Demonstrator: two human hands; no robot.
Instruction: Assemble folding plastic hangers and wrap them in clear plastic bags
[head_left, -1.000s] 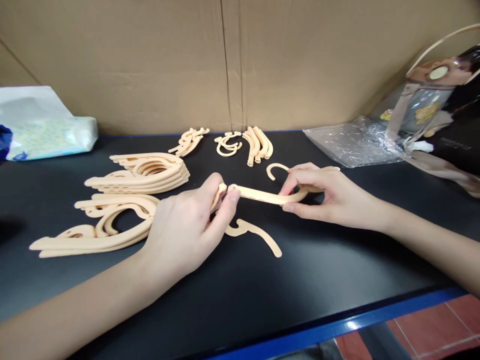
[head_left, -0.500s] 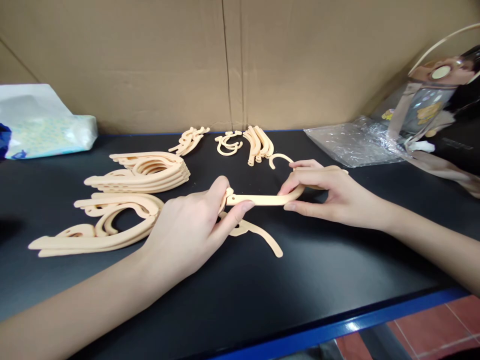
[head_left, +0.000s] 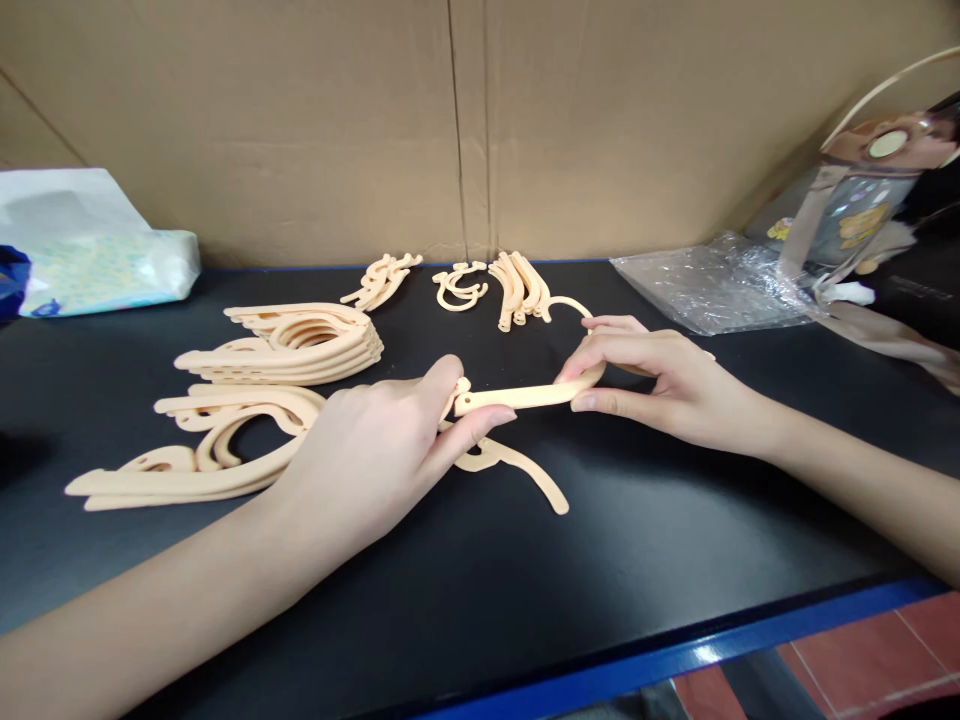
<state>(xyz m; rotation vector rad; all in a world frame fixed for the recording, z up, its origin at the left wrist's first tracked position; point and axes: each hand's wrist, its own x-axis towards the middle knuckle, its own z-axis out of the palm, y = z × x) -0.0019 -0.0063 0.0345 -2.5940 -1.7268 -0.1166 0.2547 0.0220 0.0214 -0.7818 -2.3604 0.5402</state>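
Note:
My left hand (head_left: 379, 455) pinches one end of a peach-coloured hanger arm piece (head_left: 525, 396) between thumb and forefinger. My right hand (head_left: 649, 385) grips the piece's other end, where a curved hook (head_left: 564, 303) rises behind the fingers. The piece is held just above the black table (head_left: 637, 540). Under it on the table lies another curved peach piece (head_left: 517, 472). Left of my left hand lie two stacks of finished peach hangers (head_left: 300, 345), one behind the other.
At the back of the table lie small groups of peach parts: arm pieces (head_left: 379, 280), hooks (head_left: 459, 285) and curved strips (head_left: 517, 287). A crumpled clear plastic bag (head_left: 709, 285) and a handled bag (head_left: 862, 215) sit at right, a tissue pack (head_left: 90, 260) at left. Cardboard walls stand behind.
Both hands shifted the held piece slightly away and to the right. The hook end moved back toward the curved strips. My left thumb slid further along the piece.

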